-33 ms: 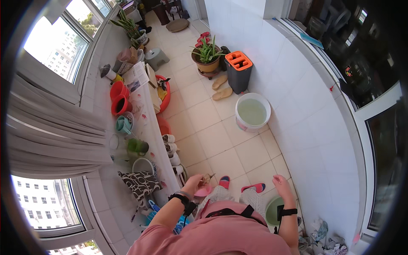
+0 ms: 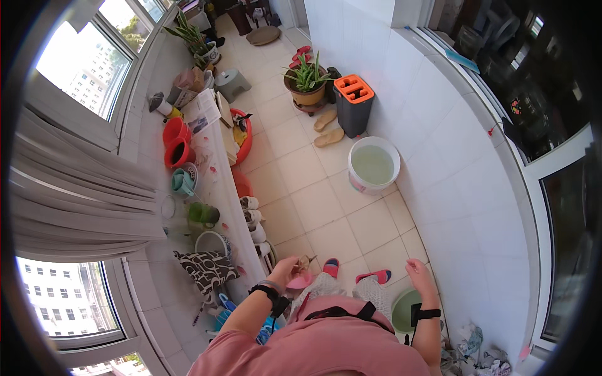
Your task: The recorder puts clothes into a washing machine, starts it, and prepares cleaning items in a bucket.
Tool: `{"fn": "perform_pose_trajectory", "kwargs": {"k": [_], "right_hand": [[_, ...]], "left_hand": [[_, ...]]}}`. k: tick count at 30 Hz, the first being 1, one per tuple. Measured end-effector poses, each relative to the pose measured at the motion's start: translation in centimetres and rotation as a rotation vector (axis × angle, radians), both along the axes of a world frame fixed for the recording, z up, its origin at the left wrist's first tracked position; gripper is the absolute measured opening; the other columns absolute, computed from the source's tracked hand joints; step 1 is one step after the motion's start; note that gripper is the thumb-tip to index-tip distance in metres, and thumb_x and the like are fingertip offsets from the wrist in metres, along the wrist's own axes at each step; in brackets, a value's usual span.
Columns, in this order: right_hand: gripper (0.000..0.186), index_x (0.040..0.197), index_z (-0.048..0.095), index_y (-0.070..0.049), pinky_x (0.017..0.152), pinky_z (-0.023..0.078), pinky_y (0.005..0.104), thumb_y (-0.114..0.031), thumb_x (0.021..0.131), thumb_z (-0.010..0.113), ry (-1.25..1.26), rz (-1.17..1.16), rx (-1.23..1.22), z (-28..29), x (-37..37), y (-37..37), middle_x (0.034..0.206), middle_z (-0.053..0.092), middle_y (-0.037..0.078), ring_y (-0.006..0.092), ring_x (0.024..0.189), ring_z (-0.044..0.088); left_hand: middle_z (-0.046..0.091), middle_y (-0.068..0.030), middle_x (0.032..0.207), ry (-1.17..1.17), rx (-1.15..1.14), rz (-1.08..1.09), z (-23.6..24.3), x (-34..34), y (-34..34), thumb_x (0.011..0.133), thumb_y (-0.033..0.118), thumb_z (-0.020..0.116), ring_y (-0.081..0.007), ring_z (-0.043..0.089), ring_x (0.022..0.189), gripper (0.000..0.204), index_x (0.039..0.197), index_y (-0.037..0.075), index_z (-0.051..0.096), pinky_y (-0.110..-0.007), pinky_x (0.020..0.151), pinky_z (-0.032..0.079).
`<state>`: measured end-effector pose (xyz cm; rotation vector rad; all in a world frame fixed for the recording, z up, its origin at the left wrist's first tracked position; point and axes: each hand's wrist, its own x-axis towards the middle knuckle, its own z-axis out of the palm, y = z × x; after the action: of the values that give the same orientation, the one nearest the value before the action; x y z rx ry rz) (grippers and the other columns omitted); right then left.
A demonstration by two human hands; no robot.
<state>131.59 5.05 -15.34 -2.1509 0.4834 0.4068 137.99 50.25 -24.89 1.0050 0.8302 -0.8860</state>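
At the lower middle, my left hand (image 2: 284,271) is closed, with its fingers around a small tan-brown thing (image 2: 305,263) that has a thin dark tip; its kind is too small to tell. Just below that hand shows a pink thing (image 2: 300,280), partly hidden by my hand and clothing. My right hand (image 2: 419,276) is raised on the right with its fingers curled in, and nothing shows in it. Beneath my right wrist, a green-tinted basin or bucket (image 2: 401,307) is partly covered by my arm. Both wrists wear dark bands.
Ahead on the tiled floor stand a white bucket of water (image 2: 374,164), a dark bin with an orange lid (image 2: 354,106), tan slippers (image 2: 329,137) and a potted plant (image 2: 306,88). Along the left, a long ledge (image 2: 219,178) holds red pots (image 2: 178,152) and a green watering can (image 2: 182,182). Shoes (image 2: 254,217) stand beside it.
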Motion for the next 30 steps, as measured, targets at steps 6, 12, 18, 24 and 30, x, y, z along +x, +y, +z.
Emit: {"fn": "perform_pose_trajectory", "kwargs": {"k": [6,12,18,24,30], "right_hand": [[0.031,0.112,0.057,0.000,0.086,0.047,0.0354,-0.022,0.089,0.057,0.047,-0.300,-0.083,1.1,-7.1,-6.0,0.111,0.061,0.016,0.0276,0.102,0.059],[0.038,0.116,0.056,-0.003,0.090,0.045,0.0397,-0.030,0.089,0.057,0.044,-0.392,-0.228,1.3,-12.8,-10.1,0.117,0.059,0.018,0.0339,0.108,0.056],[0.049,0.127,0.043,-0.003,0.091,0.044,0.0421,-0.027,0.088,0.058,-0.054,-0.653,-0.400,6.0,-19.1,-16.9,0.131,0.044,0.020,0.0357,0.106,0.056],[0.053,0.129,0.038,-0.002,0.097,0.039,0.0453,-0.022,0.086,0.061,-0.309,-1.082,-0.567,8.2,-30.5,-27.5,0.135,0.036,0.024,0.0424,0.120,0.041],[0.054,0.127,0.038,0.000,0.098,0.037,0.0461,-0.019,0.083,0.064,-0.326,-1.340,-1.070,12.6,-43.8,-41.1,0.129,0.039,0.026,0.0434,0.119,0.040]], "left_hand": [[0.060,-0.0031,0.075,0.055,0.041,-0.184,-1.2,1.9,-2.0,0.086,0.010,0.058,-0.0122,0.054,0.062,0.004,0.084,0.007,0.060,-0.023,0.050,0.039],[0.059,-0.0111,0.083,0.000,0.095,-0.373,-1.1,4.1,-8.5,0.082,0.003,0.061,-0.0194,0.060,0.063,0.065,0.134,0.006,0.023,-0.026,0.047,0.042],[0.057,-0.0097,0.075,-0.077,0.112,-0.466,-0.6,4.2,-18.4,0.081,-0.003,0.052,-0.0213,0.057,0.055,0.055,0.129,0.006,0.028,-0.027,0.038,0.041],[0.051,-0.0024,0.065,-0.150,0.104,-0.733,-0.8,3.2,-27.1,0.082,0.004,0.048,-0.0162,0.052,0.053,0.007,0.076,0.006,0.052,-0.023,0.040,0.037],[0.049,-0.0042,0.061,-0.295,0.113,-0.802,-2.4,2.4,-36.0,0.079,0.003,0.048,-0.0157,0.049,0.049,0.005,0.076,0.002,0.052,-0.026,0.041,0.041]]}}
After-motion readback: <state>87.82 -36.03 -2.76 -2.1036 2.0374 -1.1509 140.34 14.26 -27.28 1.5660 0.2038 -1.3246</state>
